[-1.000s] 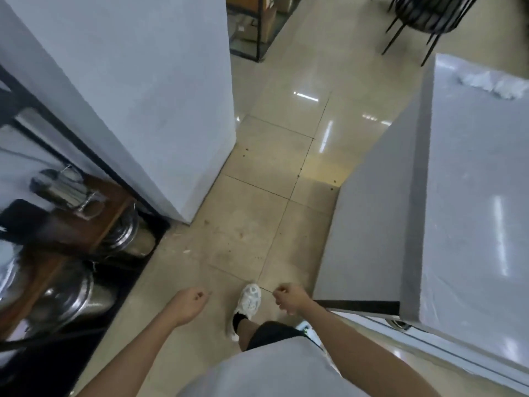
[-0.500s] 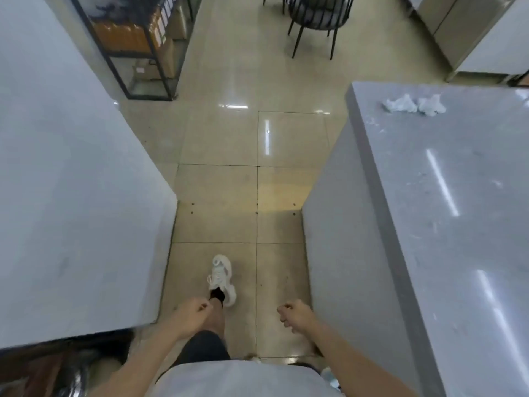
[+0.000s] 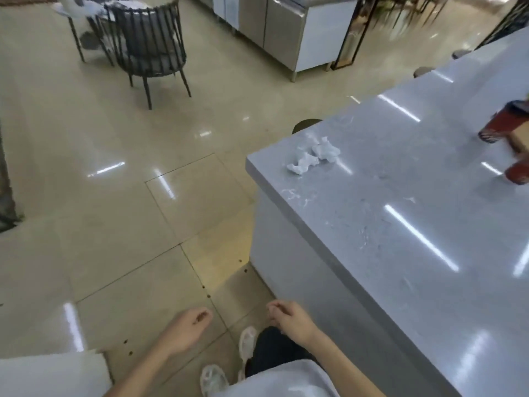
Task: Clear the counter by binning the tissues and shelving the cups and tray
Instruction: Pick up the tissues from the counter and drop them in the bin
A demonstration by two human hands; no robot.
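Two crumpled white tissues (image 3: 313, 156) lie near the far left corner of the grey stone counter (image 3: 400, 239). At the counter's right edge stand two red cups (image 3: 503, 121), blurred, with a brown tray (image 3: 519, 143) partly in view between them. My left hand (image 3: 189, 329) and my right hand (image 3: 289, 316) hang low over the floor beside the counter's near side, fingers loosely curled, nothing in either. Both hands are far from the tissues and the cups.
A tiled floor aisle runs left of the counter. A dark slatted chair (image 3: 148, 47) stands at the back left, steel cabinets (image 3: 283, 32) behind it. A round dark stool top (image 3: 306, 126) peeks past the counter's far corner. A white surface corner (image 3: 51, 373) sits bottom left.
The view has swung right and forward along the aisle. The left counter has dropped out of view, the tissues are nearer, and the red cups have come into sight. Both hands stay empty.
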